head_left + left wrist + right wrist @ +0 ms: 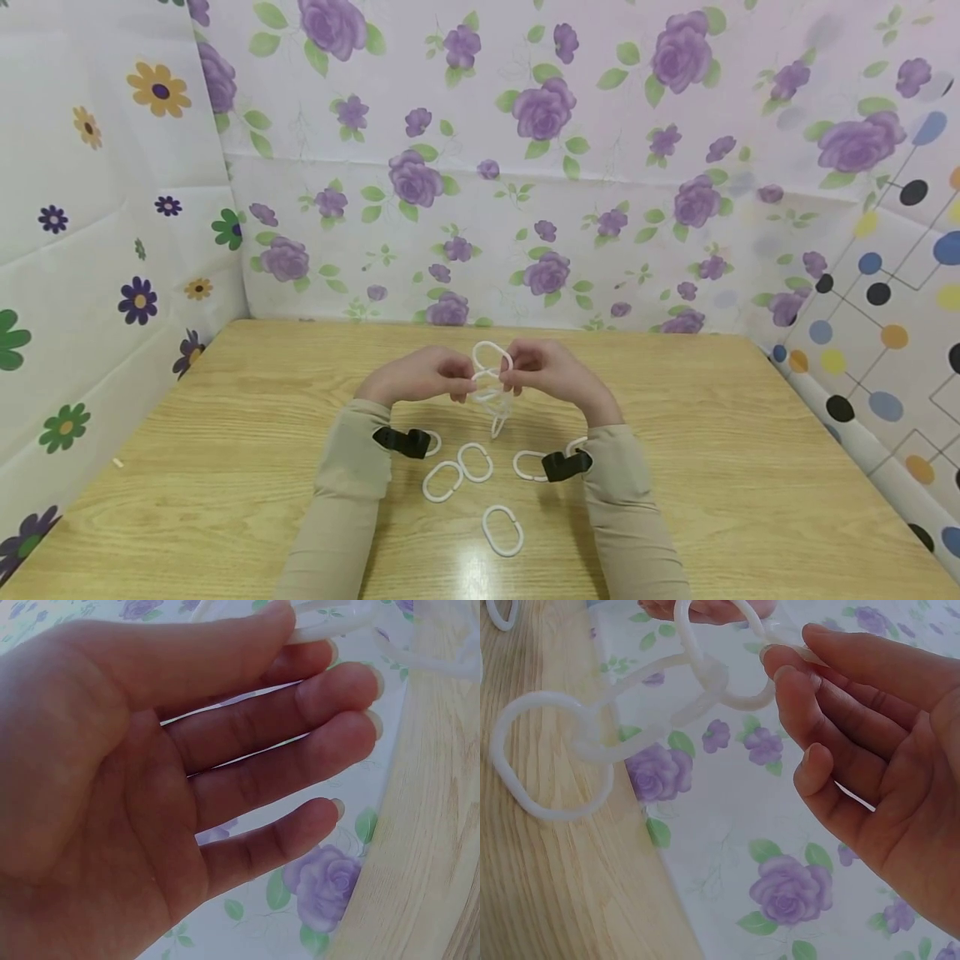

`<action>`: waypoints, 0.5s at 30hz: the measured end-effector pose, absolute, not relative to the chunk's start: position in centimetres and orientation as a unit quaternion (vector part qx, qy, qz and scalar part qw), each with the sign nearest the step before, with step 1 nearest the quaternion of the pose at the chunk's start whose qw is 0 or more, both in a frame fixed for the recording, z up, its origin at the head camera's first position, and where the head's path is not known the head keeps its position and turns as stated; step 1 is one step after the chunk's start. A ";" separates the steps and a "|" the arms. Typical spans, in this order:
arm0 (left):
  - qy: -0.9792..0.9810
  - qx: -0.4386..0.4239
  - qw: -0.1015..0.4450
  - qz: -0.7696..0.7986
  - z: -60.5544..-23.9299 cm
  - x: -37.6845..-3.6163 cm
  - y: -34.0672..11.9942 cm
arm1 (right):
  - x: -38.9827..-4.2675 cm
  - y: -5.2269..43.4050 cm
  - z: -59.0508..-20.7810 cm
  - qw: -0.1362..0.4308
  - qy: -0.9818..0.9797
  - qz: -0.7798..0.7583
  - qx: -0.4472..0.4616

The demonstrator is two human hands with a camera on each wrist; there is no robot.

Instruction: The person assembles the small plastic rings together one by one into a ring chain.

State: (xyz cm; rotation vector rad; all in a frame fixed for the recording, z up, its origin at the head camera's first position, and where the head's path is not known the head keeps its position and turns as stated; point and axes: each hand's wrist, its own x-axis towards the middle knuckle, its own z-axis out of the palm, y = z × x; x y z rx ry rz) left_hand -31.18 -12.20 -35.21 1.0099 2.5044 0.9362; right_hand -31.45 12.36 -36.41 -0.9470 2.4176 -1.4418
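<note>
Above the table, my left hand [420,375] pinches a white oval plastic ring between thumb and fingertips, its other fingers loosely extended. My right hand [555,373] pinches another white ring [486,343], which stands up between the hands. The two held rings meet or cross; whether they are hooked together cannot be made out. From them hangs a short chain of linked white rings [496,429]. In the right wrist view the chain's lowest ring [501,754] dangles over the wood. The left wrist view shows only part of the pinched ring [330,630].
Several loose white rings lie on the wooden table [225,467], including one ring [502,553] nearest me and two touching rings [427,487] beyond it. Others are partly hidden behind the black wrist cameras [411,443]. A flowered cloth [337,250] hangs behind the table.
</note>
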 end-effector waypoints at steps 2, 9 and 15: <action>0.868 0.348 0.140 0.325 -35.3 -31.2 -12.2 | -31.4 12.4 -36.4 0.082 0.815 -0.480 -0.315; 0.868 0.348 0.138 0.326 -35.5 -31.3 -12.3 | -31.4 12.2 -36.4 0.080 0.814 -0.476 -0.323; 0.869 0.344 0.139 0.327 -35.5 -31.3 -12.3 | -31.4 11.8 -36.6 0.084 0.805 -0.476 -0.344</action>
